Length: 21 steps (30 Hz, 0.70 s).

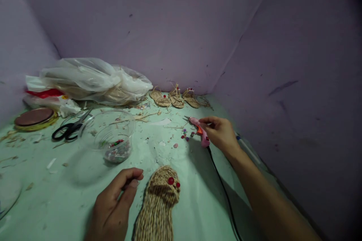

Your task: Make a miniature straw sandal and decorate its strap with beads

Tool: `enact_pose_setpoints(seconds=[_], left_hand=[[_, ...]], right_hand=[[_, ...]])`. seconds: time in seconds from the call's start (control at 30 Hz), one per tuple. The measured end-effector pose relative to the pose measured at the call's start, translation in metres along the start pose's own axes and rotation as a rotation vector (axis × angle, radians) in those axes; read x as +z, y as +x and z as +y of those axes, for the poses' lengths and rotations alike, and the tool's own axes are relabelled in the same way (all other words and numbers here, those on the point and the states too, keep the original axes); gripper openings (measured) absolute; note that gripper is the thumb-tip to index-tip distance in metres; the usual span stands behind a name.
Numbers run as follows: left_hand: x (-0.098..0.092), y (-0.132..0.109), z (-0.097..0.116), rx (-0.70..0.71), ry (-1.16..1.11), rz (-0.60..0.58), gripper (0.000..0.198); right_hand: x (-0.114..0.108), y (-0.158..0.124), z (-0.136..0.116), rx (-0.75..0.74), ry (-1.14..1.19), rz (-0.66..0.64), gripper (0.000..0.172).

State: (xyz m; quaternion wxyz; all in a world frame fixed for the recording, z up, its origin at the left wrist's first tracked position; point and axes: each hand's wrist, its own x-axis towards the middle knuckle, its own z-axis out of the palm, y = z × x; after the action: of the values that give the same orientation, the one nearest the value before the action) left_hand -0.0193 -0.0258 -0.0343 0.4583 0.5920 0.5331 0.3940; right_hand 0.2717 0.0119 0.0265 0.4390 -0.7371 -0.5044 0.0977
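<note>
The right hand [219,131] grasps the glue gun [204,138] toward the counter's [195,211] right edge; the left hand [114,199], loosely parted, flanks the slipper [157,207], near edge!

Pink glue gun [203,134], tip leftward, in right hand [222,133], beyond tan cord slipper [157,211] with two red beads [171,180].

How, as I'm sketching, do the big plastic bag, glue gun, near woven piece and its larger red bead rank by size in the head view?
1. Big plastic bag
2. Near woven piece, partly cut off
3. Glue gun
4. Larger red bead
</note>
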Motion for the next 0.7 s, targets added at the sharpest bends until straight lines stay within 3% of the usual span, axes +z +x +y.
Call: enact_pose_setpoints(seconds=[0.1, 0.23, 0.3, 0.37, 0.47, 0.5, 0.57, 0.7], left_hand=[[0.003, -0.006, 0.009, 0.038, -0.010, 0.007, 0.022], [0.005, -0.009, 0.021, 0.088, -0.076, -0.013, 0.020], [0.004, -0.007, 0.022, 0.019, -0.166, 0.016, 0.018], [0.003, -0.003, 0.020, -0.110, -0.324, 0.058, 0.015], [0.001, 0.004, 0.019, -0.315, -0.622, 0.080, 0.010], [0.001, 0.006, 0.019, -0.365, -0.704, 0.082, 0.011], [-0.003, 0.011, 0.023, -0.442, -0.808, 0.093, 0.015], [-0.017, 0.027, 0.030, -0.594, -0.966, 0.087, 0.019]], right_hand=[[0.010, -0.002, -0.010, -0.029, 0.014, -0.112, 0.013], [0.016, -0.010, -0.056, -0.089, 0.136, -0.203, 0.022], [0.018, -0.014, -0.087, -0.304, 0.182, -0.318, 0.022], [0.027, -0.020, -0.115, -0.645, 0.125, -0.477, 0.024], [0.053, -0.030, -0.138, -0.967, -0.128, -0.644, 0.025], [0.062, -0.033, -0.139, -1.044, -0.213, -0.647, 0.018], [0.072, -0.040, -0.137, -1.140, -0.295, -0.596, 0.022], [0.059, -0.056, -0.127, -1.220, -0.191, -0.417, 0.031]])
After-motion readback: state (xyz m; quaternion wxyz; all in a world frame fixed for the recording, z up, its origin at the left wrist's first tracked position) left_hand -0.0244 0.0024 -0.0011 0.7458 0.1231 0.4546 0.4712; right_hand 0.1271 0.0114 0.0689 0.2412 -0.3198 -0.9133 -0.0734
